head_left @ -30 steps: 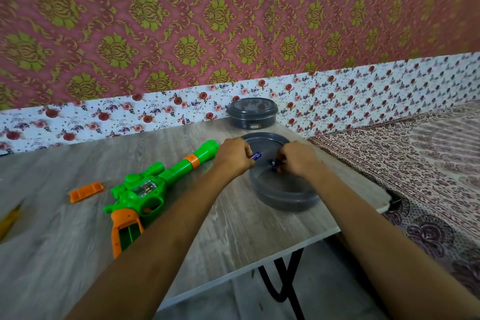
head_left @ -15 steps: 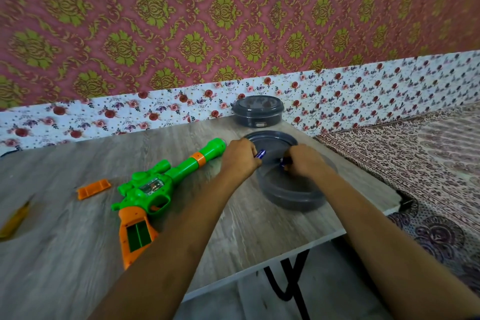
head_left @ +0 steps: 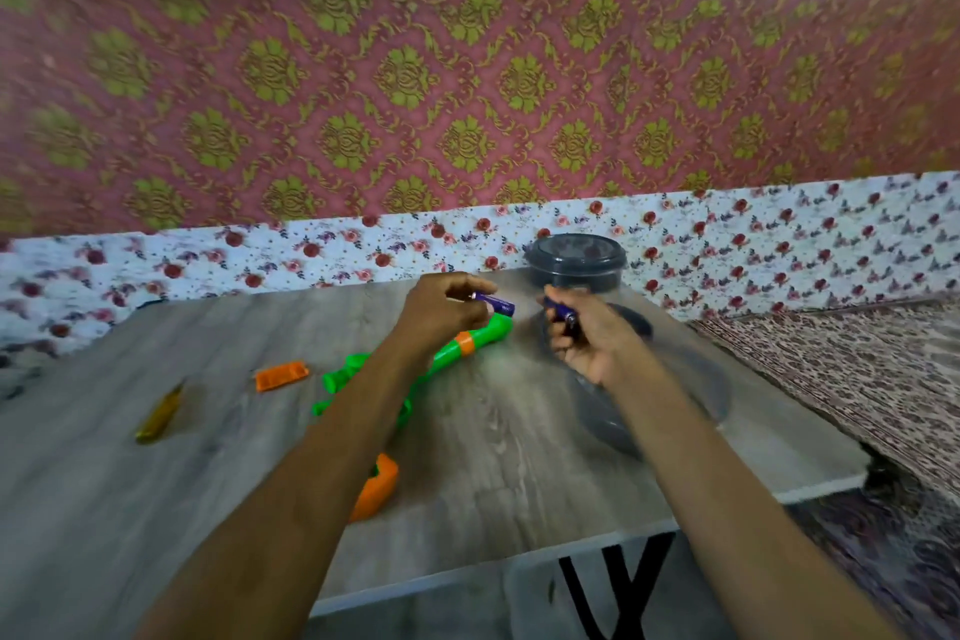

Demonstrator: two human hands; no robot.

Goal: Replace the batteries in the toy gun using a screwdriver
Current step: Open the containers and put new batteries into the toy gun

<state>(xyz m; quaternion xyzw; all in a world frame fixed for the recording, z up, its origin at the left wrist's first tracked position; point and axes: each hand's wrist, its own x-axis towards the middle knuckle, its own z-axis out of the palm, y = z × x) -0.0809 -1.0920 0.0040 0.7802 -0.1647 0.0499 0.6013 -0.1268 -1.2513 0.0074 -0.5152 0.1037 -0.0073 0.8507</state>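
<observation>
Both hands are raised above the tabletop (head_left: 519,457), each closed on a purple battery. The left hand (head_left: 441,309) pinches its battery (head_left: 493,303) between thumb and fingertips, the cell pointing toward the right. The right hand (head_left: 589,335) is curled, palm partly up, with the second battery (head_left: 562,313) gripped at the finger ends; the two cells are near each other but apart.

Beneath the left forearm lies the green toy gun (head_left: 462,346), flat on the wood-grain surface, its barrel with an orange ring pointing toward the far right and its orange grip (head_left: 376,486) toward the near edge. An orange battery cover (head_left: 282,375) lies just left of the gun, apart from it, and a yellow-handled screwdriver (head_left: 156,418) lies farther left.

Under the right hand sits an open dark grey round container (head_left: 675,400); motion blur and the forearm hide its inside, so I cannot tell what it holds. A second dark round container (head_left: 574,261), lidded, stands at the far edge against the floral wall border; its contents cannot be seen.
</observation>
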